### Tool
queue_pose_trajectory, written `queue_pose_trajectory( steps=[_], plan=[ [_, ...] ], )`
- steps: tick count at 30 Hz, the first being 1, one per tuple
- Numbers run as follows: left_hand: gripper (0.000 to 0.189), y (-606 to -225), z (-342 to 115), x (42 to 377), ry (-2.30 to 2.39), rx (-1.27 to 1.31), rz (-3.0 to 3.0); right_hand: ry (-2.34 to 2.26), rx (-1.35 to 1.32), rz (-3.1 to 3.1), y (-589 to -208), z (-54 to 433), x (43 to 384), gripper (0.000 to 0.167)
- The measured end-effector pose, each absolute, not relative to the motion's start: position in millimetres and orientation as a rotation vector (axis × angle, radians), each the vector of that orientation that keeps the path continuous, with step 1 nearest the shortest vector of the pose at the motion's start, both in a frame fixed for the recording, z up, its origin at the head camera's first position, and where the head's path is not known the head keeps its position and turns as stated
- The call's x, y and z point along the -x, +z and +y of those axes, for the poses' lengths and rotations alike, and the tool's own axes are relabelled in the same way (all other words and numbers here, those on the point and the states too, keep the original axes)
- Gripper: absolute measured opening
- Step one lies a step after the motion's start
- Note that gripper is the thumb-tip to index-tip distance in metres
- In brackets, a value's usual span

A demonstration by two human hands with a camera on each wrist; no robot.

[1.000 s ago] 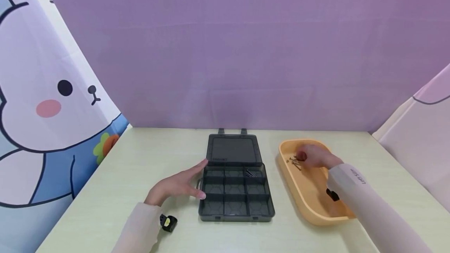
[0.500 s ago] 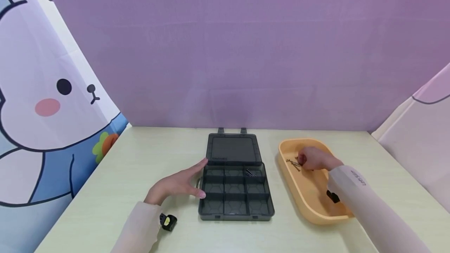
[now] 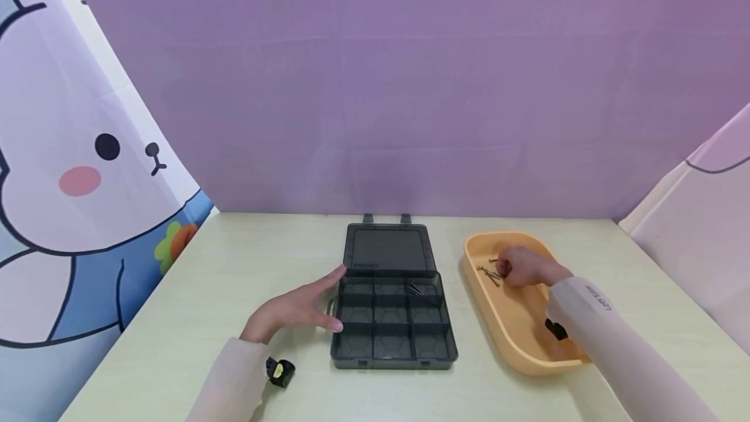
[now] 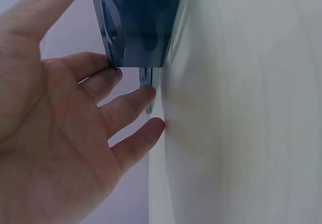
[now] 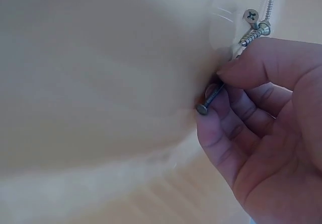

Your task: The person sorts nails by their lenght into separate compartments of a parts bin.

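My right hand [image 3: 525, 267] is inside the orange tray [image 3: 508, 337], at its far end. Between thumb and fingers it pinches a dark nail [image 5: 213, 97], whose flat head pokes out in the right wrist view. Screws [image 5: 258, 31] lie right beside the fingertips, one showing a cross-slot head. In the head view, small fasteners [image 3: 491, 275] lie left of that hand. My left hand [image 3: 297, 308] rests with spread fingers along the left side of a dark translucent compartment box [image 3: 394, 364]. Several thin dark nails [image 3: 417, 289] lie in its back right compartment.
The box's lid [image 3: 389, 247] lies folded back behind it. All of this stands on a pale table [image 3: 263, 239], with a purple cloth backdrop [image 3: 375, 96] behind and a cartoon-printed cloth [image 3: 82, 181] at left.
My right hand has lowered slightly within the tray, its fingers drawn together into a pinch. Fasteners beside it have shifted a little. The left hand and the box stay put.
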State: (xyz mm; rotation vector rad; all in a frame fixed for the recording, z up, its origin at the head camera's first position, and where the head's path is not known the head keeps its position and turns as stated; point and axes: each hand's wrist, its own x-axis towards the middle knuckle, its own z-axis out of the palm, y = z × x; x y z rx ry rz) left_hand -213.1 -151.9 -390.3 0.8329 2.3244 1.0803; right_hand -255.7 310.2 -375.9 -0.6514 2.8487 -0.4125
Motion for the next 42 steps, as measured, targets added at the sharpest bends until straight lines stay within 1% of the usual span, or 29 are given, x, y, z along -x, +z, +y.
queue_pose_trajectory(
  steps=[8, 14, 20, 25, 30, 42],
  plan=[
    [0.109, -388.1, -153.3, 212.2, 1.071, -0.862, 2.335, -0.460, 0.635, 2.841, -371.9, 312.0, 253.5, 0.016],
    [0.109, -387.2, -152.4, 211.3, 1.068, -0.858, 2.341, -0.428, 0.675, 2.878, -365.0, 313.2, 250.5, 0.008],
    [0.109, -387.4, -151.8, 210.8, 1.056, -0.835, 2.350, -0.380, 0.719, 2.887, -357.5, 313.8, 249.9, 0.012],
    [0.110, -386.9, -152.3, 211.0, 1.063, -0.838, 2.342, -0.394, 0.661, 2.857, -351.2, 314.6, 248.3, 0.008],
    [0.112, -386.7, -152.7, 211.4, 1.070, -0.851, 2.333, -0.424, 0.593, 2.816, -344.1, 313.6, 245.1, 0.011],
    [0.109, -387.4, -152.6, 211.9, 1.064, -0.850, 2.342, -0.397, 0.615, 2.818, -326.4, 305.6, 237.3, 0.011]
  ],
)
